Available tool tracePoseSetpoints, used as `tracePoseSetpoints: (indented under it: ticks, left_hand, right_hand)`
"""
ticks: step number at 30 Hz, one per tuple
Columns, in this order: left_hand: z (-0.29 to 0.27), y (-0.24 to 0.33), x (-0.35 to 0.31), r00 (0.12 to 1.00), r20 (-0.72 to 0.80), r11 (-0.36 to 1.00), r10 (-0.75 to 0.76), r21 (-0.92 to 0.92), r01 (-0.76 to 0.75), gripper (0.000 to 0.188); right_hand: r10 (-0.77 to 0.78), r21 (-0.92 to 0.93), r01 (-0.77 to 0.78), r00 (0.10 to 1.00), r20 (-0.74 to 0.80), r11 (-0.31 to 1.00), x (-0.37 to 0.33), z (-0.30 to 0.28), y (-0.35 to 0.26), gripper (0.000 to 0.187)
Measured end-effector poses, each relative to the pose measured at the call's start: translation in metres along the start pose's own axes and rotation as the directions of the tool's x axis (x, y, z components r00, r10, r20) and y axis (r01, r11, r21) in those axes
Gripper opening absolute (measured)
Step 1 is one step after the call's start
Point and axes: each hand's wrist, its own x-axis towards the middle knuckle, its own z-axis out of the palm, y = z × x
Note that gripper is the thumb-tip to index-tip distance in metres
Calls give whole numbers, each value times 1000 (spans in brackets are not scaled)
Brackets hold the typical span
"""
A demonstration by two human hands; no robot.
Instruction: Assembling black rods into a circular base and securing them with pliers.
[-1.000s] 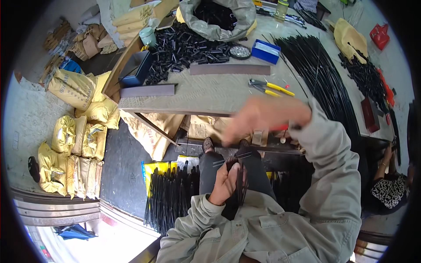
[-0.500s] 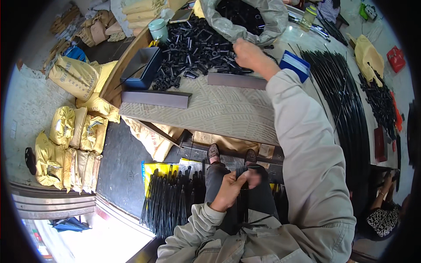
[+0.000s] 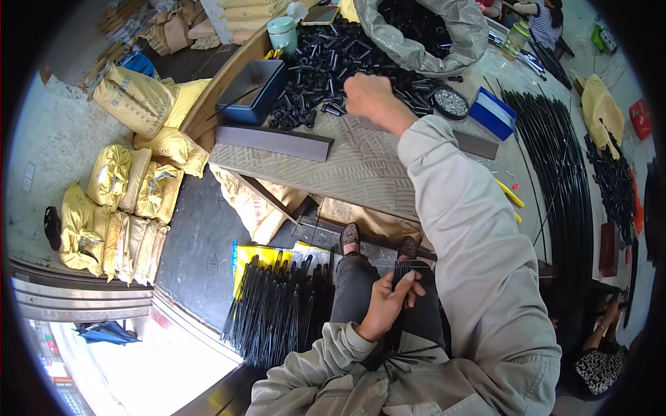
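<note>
Two hands of yours are in view, well apart from each other. Your left hand (image 3: 388, 298) is low, over your lap, with the fingers closed around a bundle of thin black rods (image 3: 401, 270); the upper ends stand out above the thumb. Your right hand (image 3: 371, 97) is stretched forward over the table (image 3: 368, 163), at the near edge of a heap of small black tubular parts (image 3: 333, 52). Its fingers are bent downward and hidden behind the back of the hand, so I cannot tell if they pinch a part. To the right of this hand there is a round dish of small silvery pieces (image 3: 451, 102), and just beside it a blue box (image 3: 492, 111). Left of the heap stands a dark blue bin (image 3: 272, 93). Behind the heap is an open grey sack (image 3: 472, 45), with black parts inside it.
</note>
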Motion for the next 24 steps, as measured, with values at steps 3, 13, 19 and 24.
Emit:
tracePoseSetpoints:
  ticks: [3, 13, 19, 24]
  left_hand:
    - [2, -2, -2, 1000, -4, 1000, -2, 1, 2, 22]
    - [11, -3, -9, 997, 7, 979, 74, -192, -72, 27]
    - [34, -7, -21, 991, 1, 989, 134, -58, -134, 27]
    - [42, -11, -33, 992, 14, 992, 127, 7, -127, 26]
  right_hand:
    - [79, 215, -51, 989, -126, 975, -27, -22, 17, 25]
    - [-214, 970, -200, 950, 227, 139, -248, -43, 18, 21]
    - [-69, 952, -298, 954, 293, -70, -298, -31, 28, 19]
    - [-57, 948, -283, 959, 278, -143, -317, -31, 31, 19]
